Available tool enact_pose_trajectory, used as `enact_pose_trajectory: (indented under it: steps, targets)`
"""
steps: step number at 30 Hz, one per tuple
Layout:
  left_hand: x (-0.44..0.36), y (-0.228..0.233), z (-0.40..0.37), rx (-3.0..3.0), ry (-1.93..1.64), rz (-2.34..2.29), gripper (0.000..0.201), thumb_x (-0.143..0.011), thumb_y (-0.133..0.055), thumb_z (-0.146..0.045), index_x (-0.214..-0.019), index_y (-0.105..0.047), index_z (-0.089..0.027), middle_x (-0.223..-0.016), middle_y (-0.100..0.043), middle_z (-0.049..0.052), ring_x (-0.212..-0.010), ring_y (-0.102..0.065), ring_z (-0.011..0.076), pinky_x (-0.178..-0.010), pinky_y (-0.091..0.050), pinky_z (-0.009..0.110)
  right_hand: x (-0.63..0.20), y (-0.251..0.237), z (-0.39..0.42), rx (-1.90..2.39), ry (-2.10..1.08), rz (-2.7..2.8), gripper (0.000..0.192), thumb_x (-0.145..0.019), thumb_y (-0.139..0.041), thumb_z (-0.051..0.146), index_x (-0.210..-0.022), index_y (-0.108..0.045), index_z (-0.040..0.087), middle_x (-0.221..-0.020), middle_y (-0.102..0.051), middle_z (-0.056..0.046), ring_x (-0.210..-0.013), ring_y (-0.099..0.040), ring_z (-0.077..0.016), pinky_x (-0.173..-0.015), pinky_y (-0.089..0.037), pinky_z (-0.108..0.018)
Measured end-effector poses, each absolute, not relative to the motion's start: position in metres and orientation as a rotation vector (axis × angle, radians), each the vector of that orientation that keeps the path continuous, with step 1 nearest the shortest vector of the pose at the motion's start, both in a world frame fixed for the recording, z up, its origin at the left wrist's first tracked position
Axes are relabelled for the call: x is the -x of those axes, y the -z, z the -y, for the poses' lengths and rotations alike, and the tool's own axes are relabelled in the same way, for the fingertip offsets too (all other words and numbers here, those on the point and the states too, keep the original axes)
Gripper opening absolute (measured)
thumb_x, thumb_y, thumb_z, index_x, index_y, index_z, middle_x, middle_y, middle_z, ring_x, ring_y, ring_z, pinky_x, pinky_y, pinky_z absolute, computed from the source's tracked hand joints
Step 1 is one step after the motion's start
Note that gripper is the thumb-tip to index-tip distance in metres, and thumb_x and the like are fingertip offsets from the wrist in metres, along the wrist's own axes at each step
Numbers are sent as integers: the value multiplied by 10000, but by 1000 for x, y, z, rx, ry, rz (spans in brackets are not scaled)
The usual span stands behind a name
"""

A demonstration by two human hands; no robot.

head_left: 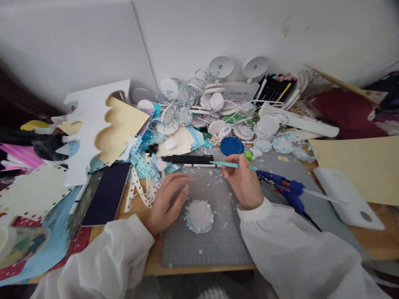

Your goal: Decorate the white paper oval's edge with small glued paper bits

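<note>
A round white disc (200, 216) with small blue and white bits around its rim lies flat on the grey cutting mat (224, 253). My left hand (170, 201) rests at the mat's left side, just beyond the disc's upper left; its fingers are loosely curved and apart, with nothing in them. Above and right of the disc, my right hand (245, 182) pinches slim turquoise tweezers (229, 164), their pointed end toward the left. A blue glue gun (280, 182) with a white glue stick lies right of that hand. Beyond the tweezers sits a blue round lid (232, 146).
A black pen-like tool (190, 159) lies across the mat's back. Punched paper strips (141, 162) and cut yellow card (121, 126) crowd the left. Several decorated white discs (183, 116) pile up behind. A white power bank-like slab (349, 199) lies right.
</note>
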State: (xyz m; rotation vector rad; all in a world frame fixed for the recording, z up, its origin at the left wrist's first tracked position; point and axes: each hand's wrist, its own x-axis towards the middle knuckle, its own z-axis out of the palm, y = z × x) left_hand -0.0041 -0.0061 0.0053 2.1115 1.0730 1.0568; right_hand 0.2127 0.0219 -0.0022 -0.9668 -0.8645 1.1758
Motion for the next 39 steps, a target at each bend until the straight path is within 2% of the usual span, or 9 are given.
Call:
enact_pose_trajectory:
  steps: [4, 8, 11, 20, 28, 33, 39]
  targets:
    - [4, -5, 7, -1920, -1110, -1200, 232, -982, -360, -250, -1047, -576, -195, -1051, -591, 80, -1021, -540, 202, -934, -432, 355, -222, 3, -16, 1152, -839, 1163, 352, -940, -407, 511, -813, -571, 227, -622, -529, 31, -484, -465, -115, -504, -397, -261]
    - [3, -5, 6, -1780, -1098, -1272, 231, -978, -369, -304, -987, -574, -198, -977, -581, 50, -927, -534, 191, -856, -434, 298, -228, 6, -12, 1354, -346, 1558, 349, -973, -363, 404, -757, -570, 223, -676, -587, -22, -601, -539, -155, -610, -394, -290]
    - [3, -4, 5, -1752, -1103, -1273, 231, -976, -369, -312, -960, -571, -199, -954, -572, 42, -909, -526, 191, -839, -426, 288, -227, 6, -13, 1419, -212, 1685, 324, -965, -376, 357, -736, -561, 220, -684, -609, -47, -649, -559, -178, -636, -377, -297]
    - [3, -5, 4, -1731, -1080, -1280, 225, -974, -366, -303, -944, -566, -203, -909, -554, 31, -880, -510, 190, -813, -411, 291, -225, 3, -13, 1286, -556, 1539, 330, -985, -359, 361, -808, -592, 209, -568, -480, 28, -538, -490, -135, -589, -376, -277]
    - [2, -5, 4, -1670, -1129, -1278, 152, -949, -403, -243, -941, -551, -208, -874, -538, 12, -814, -512, 165, -726, -413, 265, -222, 3, -16, 1048, -1038, 1184, 294, -949, -452, 433, -843, -611, 210, -693, -546, 15, -574, -517, -108, -560, -421, -253]
    - [3, -4, 3, -1727, -1145, -1274, 174, -938, -401, -192, -901, -571, -202, -880, -558, 18, -841, -524, 167, -775, -427, 279, -216, -2, -14, 867, -1363, 1033, 249, -900, -543, 449, -865, -646, 225, -747, -594, 7, -593, -545, -106, -588, -452, -262]
    - [5, -2, 1, -1813, -1176, -1200, 196, -946, -419, -172, -936, -612, -204, -939, -587, 35, -896, -542, 179, -829, -438, 311, -215, -2, -12, 761, -1563, 975, 233, -894, -559, 430, -864, -671, 228, -736, -624, -3, -571, -545, -111, -593, -465, -286]
